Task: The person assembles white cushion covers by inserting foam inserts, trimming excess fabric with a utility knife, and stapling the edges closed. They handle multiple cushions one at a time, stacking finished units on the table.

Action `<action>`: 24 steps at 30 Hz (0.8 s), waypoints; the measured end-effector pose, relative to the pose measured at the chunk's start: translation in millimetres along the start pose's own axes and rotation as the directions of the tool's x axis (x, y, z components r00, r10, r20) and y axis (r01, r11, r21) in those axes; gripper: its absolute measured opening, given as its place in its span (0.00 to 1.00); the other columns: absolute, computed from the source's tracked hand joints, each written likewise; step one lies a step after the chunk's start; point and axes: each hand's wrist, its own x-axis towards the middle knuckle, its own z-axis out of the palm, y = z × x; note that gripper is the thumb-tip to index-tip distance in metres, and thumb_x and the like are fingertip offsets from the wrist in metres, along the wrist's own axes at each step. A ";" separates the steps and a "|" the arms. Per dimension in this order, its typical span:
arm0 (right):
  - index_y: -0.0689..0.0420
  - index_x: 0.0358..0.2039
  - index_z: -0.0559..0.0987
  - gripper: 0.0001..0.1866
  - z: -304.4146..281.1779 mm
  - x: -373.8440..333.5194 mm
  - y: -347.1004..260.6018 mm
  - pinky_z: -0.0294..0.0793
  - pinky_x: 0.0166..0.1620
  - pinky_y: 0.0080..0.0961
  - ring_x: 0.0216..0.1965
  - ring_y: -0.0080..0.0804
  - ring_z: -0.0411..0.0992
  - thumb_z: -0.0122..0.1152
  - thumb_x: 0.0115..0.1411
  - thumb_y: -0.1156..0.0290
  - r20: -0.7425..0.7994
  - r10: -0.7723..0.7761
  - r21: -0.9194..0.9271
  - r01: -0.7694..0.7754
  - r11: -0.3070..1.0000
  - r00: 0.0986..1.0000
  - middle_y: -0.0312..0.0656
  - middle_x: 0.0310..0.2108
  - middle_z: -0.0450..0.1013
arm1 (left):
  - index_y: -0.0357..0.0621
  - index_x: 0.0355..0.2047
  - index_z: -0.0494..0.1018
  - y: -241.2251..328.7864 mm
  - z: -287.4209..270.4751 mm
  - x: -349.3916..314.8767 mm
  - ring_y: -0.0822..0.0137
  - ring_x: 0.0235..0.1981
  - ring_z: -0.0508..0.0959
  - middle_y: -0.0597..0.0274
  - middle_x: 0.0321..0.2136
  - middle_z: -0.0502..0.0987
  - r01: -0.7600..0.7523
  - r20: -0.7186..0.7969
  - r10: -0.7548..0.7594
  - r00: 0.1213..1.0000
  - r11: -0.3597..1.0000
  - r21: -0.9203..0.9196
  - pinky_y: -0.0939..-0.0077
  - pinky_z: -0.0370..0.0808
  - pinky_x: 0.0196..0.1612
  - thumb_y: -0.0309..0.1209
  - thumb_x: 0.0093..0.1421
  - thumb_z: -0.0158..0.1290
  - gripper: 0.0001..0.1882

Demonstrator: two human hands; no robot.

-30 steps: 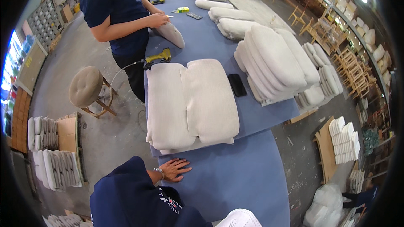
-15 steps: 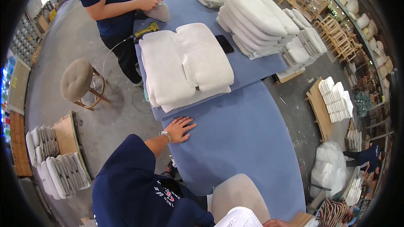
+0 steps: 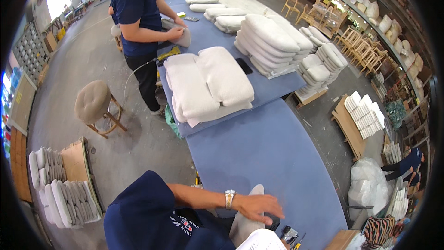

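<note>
My left hand (image 3: 259, 208), a watch on its wrist, lies flat with fingers spread on a pale seat cushion (image 3: 243, 227) at the near end of the long blue table (image 3: 259, 153). The cushion sits against my body, partly hidden by my arm and navy shirt. A white perforated object (image 3: 261, 241) shows just below it at the frame's lower edge. My right hand is out of view.
Two thick white cushion pads (image 3: 208, 83) lie mid-table, with taller stacks (image 3: 273, 41) beyond. A co-worker in navy (image 3: 138, 23) handles a cushion (image 3: 181, 37) at the far left side. A round stool (image 3: 92, 104) and cushion pallets (image 3: 60, 190) stand on the floor to the left; small tools (image 3: 291, 235) lie by my hand.
My view has tilted up along the table. My left hand left the bare blue tabletop and moved right onto the pale cushion in front of me.
</note>
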 end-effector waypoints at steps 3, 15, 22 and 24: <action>0.70 0.53 0.78 0.25 -4.5 -28.2 8.6 0.76 0.33 0.25 0.25 0.32 0.79 0.62 0.67 0.60 -0.038 0.053 0.090 -0.049 0.995 0.998 0.49 0.30 0.81 | 0.45 0.66 0.67 23.2 7.2 -17.1 0.52 0.66 0.68 0.54 0.63 0.71 -0.083 0.043 0.084 0.996 0.996 -0.017 0.47 0.56 0.71 0.55 0.63 0.57 0.38; 0.59 0.58 0.78 0.20 -57.0 -124.0 145.4 0.72 0.54 0.28 0.51 0.33 0.76 0.55 0.72 0.60 -0.549 0.283 -0.459 -0.567 0.684 0.786 0.43 0.56 0.77 | 0.49 0.56 0.75 -20.5 -20.8 -45.0 0.53 0.60 0.73 0.59 0.52 0.78 0.030 0.306 -0.103 0.946 0.972 0.233 0.51 0.65 0.66 0.44 0.44 0.73 0.38; 0.61 0.50 0.81 0.16 -93.4 -148.2 177.2 0.78 0.42 0.30 0.34 0.31 0.79 0.56 0.71 0.62 -0.667 0.166 -0.350 -0.503 0.790 0.726 0.41 0.34 0.82 | 0.47 0.37 0.78 26.2 -67.0 -57.2 0.55 0.43 0.79 0.63 0.35 0.80 0.179 0.008 -0.204 0.979 0.876 0.448 0.58 0.78 0.42 0.52 0.44 0.71 0.28; 0.60 0.48 0.82 0.17 -69.7 -113.0 160.6 0.78 0.37 0.27 0.30 0.27 0.78 0.57 0.71 0.60 -0.798 0.213 -0.173 -0.553 0.815 0.564 0.40 0.29 0.81 | 0.45 0.37 0.79 46.8 -96.5 -54.0 0.54 0.41 0.80 0.60 0.33 0.80 0.319 -0.099 -0.324 0.941 0.751 0.578 0.58 0.79 0.39 0.53 0.45 0.71 0.28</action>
